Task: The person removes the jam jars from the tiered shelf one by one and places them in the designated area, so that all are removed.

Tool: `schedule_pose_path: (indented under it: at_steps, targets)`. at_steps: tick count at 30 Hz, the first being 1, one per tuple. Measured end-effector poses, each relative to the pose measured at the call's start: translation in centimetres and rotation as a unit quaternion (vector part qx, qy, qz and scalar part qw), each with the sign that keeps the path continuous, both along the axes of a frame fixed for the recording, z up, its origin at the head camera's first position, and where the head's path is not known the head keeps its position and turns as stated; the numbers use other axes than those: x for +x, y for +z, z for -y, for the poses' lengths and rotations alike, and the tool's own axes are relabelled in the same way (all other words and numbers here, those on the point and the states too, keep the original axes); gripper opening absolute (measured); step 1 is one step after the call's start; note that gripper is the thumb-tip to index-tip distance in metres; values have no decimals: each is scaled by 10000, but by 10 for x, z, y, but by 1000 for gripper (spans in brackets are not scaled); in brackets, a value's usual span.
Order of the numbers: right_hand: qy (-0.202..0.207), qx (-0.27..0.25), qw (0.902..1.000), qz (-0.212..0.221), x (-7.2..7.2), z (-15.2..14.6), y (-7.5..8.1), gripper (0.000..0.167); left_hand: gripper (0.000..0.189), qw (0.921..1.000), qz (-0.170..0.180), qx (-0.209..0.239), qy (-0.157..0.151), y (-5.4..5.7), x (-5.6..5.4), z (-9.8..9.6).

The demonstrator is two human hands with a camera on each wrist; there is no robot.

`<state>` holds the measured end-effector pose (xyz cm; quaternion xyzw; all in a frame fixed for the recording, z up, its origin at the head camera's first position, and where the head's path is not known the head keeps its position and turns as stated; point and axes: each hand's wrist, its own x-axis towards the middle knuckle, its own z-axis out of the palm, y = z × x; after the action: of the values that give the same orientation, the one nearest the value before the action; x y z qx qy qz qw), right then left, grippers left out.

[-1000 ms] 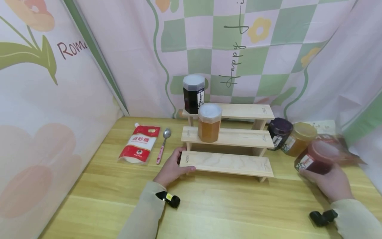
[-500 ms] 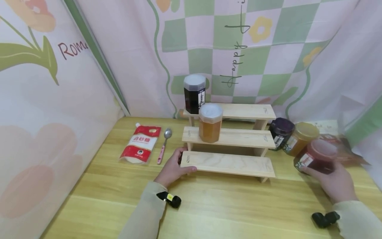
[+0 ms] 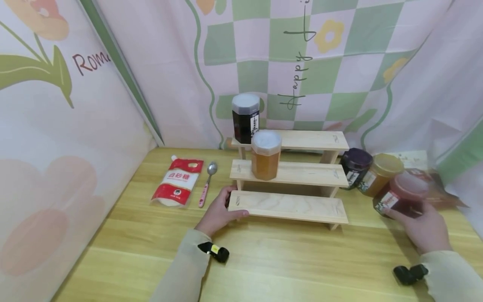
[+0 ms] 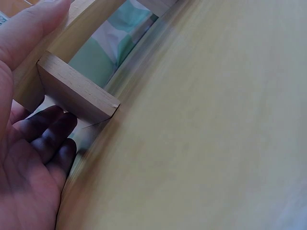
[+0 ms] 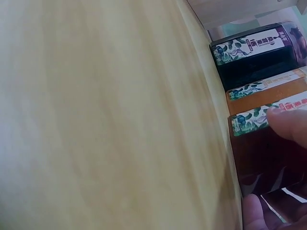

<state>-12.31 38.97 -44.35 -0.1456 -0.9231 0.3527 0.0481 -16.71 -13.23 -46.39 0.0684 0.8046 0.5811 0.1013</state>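
Observation:
At the left end of a three-step wooden display rack (image 3: 288,205), my left hand (image 3: 219,214) grips the lowest step, thumb at its front edge. The left wrist view shows its other fingers curled beside the rack's leg (image 4: 76,88). My right hand (image 3: 424,226) holds a jar of dark red jam (image 3: 394,201) on the table, right of the rack. Its thumb lies on the label in the right wrist view. Behind that jar stand an amber jar (image 3: 381,176) and a dark purple jar (image 3: 354,165), close together in a row.
A dark jar with a white lid (image 3: 245,121) stands on the top step, an amber jar with a white lid (image 3: 265,157) on the middle one. To the left lie a red-and-white sugar bag (image 3: 178,182) and a spoon (image 3: 205,184). A reddish-brown packet (image 3: 437,188) lies far right.
The red jam jar and my right hand have shifted only very slightly. My left hand keeps its place on the rack.

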Motion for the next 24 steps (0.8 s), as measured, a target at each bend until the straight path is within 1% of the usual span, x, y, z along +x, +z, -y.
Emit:
schedule_pose_path:
  at_steps: [4,7,9,11,14,16,19,22,23,24]
  targets:
    - [4,12,10000,-7,0,-1,0,103,90,10000,-49,17,-17,0,0,0]
    - [6,-82,9999,-129,2,1,0,98,89,10000,-44,41,-28,0,1,0]
    - [-50,-171,9994,-291,6,4,0,92,88,10000,-48,46,-44,1,1,0]
    - [-120,-283,9985,-452,11,8,1,82,88,9999,-61,55,-62,1,1,0]
    - [-378,-505,9962,-607,19,15,3,74,89,9999,-74,66,-87,2,1,0]
    - [-556,-694,9943,-581,23,19,7,76,89,9999,-57,103,-98,2,1,0]
    - [-783,-1054,9901,-495,30,27,14,82,90,9999,-36,115,-87,2,1,0]
    - [-1060,-1517,9815,-497,36,36,18,84,90,9999,-46,110,-78,2,1,0]
    - [-1260,-1825,9732,-613,38,41,19,80,90,9999,-50,97,-72,2,1,0]
    - [-1508,-2221,9599,-808,39,45,20,74,90,9999,-50,86,-71,2,1,0]
